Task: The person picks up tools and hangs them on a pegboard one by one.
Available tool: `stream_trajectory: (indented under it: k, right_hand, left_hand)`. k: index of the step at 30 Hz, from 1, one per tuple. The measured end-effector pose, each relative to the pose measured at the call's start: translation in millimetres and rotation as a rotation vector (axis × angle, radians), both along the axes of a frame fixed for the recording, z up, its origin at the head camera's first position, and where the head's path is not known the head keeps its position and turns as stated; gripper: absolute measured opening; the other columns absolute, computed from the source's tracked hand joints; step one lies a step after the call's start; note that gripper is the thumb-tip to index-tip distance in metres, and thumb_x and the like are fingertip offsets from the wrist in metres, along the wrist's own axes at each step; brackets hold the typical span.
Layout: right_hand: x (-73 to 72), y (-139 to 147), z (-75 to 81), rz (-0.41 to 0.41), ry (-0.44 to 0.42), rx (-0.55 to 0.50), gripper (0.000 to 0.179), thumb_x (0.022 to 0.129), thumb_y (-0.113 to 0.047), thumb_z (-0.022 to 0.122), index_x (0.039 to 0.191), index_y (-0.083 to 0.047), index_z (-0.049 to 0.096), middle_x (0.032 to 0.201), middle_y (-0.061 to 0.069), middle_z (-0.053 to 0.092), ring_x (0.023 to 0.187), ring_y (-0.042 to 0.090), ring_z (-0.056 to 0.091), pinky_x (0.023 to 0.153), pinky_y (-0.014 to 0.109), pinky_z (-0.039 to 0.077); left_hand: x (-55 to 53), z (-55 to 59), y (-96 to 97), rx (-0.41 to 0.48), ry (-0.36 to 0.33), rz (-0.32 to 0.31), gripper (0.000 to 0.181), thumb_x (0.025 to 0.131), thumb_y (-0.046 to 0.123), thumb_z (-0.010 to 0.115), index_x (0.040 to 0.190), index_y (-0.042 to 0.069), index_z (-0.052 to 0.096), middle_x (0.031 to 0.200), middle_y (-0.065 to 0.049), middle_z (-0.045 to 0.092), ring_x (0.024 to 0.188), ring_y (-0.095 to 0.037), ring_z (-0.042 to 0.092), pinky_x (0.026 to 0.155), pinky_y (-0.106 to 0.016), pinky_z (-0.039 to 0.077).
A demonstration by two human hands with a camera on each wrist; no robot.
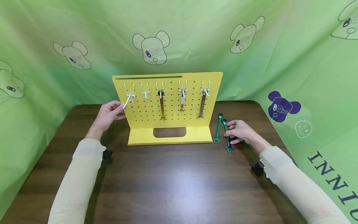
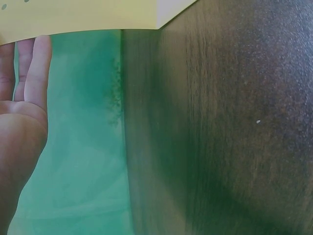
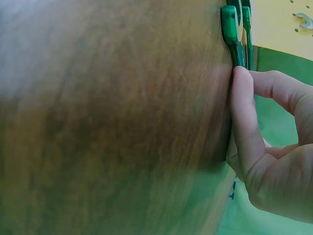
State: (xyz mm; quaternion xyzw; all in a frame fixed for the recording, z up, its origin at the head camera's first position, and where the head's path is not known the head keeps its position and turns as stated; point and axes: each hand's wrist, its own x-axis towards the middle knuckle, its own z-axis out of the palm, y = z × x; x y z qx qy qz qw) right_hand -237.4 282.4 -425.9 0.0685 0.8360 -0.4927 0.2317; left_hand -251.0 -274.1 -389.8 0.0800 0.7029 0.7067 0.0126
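A yellow pegboard (image 1: 174, 112) stands upright on the table. My left hand (image 1: 109, 113) holds its left edge, beside the leftmost white hook (image 1: 130, 97); in the left wrist view the fingers (image 2: 38, 73) reach the board's edge and their tips are hidden. To the right of the board, my right hand (image 1: 239, 132) pinches a green combination wrench (image 1: 227, 141) between thumb and fingers. Another green wrench (image 1: 218, 128) lies just left of it. In the right wrist view, the green wrench ends (image 3: 230, 24) show beyond the fingertips.
Three wrenches hang on the board's hooks: a bronze-coloured one (image 1: 162, 107), a short silver one (image 1: 182, 101) and a dark one (image 1: 202, 104). A second white hook (image 1: 145, 94) on the left holds no wrench. Green cloth (image 1: 195, 56) with bear prints surrounds the brown table (image 1: 156, 174).
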Motion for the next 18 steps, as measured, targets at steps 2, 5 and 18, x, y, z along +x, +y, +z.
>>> stream_trajectory:
  k: [2, 5, 18]
  right_hand:
    - [1.1, -1.4, -2.2, -0.002, 0.001, 0.003, 0.069, 0.086, 0.001, 0.074, 0.142, 0.010, 0.034, 0.130, 0.021, 0.038, 0.088, 0.026, 0.055, 0.068, 0.041, 0.066]
    - [1.3, -2.9, -4.7, -0.005, 0.005, 0.005, 0.069, 0.085, 0.000, 0.072, 0.142, 0.009, 0.035, 0.130, 0.020, 0.039, 0.087, 0.024, 0.054, 0.066, 0.039, 0.066]
    - [1.4, 1.0, -0.6, -0.004, 0.016, 0.044, 0.067, 0.085, -0.003, 0.071, 0.142, 0.007, 0.037, 0.129, 0.019, 0.042, 0.084, 0.021, 0.055, 0.059, 0.032, 0.063]
  left_hand:
    - [0.5, -0.2, -0.8, -0.009, -0.002, 0.004, 0.006, 0.100, 0.011, 0.066, 0.099, 0.008, 0.071, 0.093, 0.001, 0.070, 0.089, -0.012, 0.068, 0.081, -0.031, 0.063]
    - [1.3, 0.6, -2.4, -0.007, 0.002, 0.004, 0.007, 0.100, 0.011, 0.066, 0.100, 0.006, 0.070, 0.094, 0.001, 0.070, 0.089, -0.012, 0.068, 0.081, -0.031, 0.063]
    - [3.3, 0.2, 0.2, 0.023, 0.003, -0.001, 0.006, 0.099, 0.011, 0.067, 0.099, 0.008, 0.072, 0.093, 0.001, 0.070, 0.088, -0.011, 0.068, 0.081, -0.031, 0.063]
